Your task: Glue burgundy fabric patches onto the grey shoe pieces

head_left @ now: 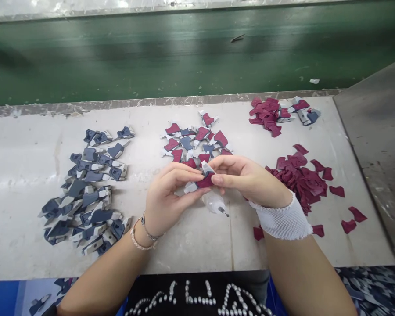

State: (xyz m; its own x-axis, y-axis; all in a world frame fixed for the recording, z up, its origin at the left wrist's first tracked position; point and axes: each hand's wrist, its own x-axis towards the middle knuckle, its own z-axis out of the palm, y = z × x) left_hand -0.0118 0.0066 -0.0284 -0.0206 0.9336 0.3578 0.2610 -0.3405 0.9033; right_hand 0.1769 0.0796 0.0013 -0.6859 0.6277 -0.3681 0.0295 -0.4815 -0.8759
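Between both hands is a small white-and-navy moulded piece with a maroon patch point(206, 180) on its face. The fingers and thumb of my left hand point(171, 193) pinch its left side. My right hand point(246, 180) presses the maroon patch with its thumb, the other fingers behind the piece. Under the hands shows a translucent squeeze bottle with a thin metal tip point(215, 203), pointing down to the right. Whether my right fingers hold this bottle or it lies on the table, I cannot tell. Just beyond the hands lie several similar pieces point(202, 133), many with maroon faces.
Navy-and-white pieces point(92, 197) are heaped on the white table point(184, 245) at left. Loose maroon patches point(303, 180) lie at right, with another pile point(266, 114) behind. A green belt point(151, 57) runs along the back; a metal panel point(375, 145) bounds the right.
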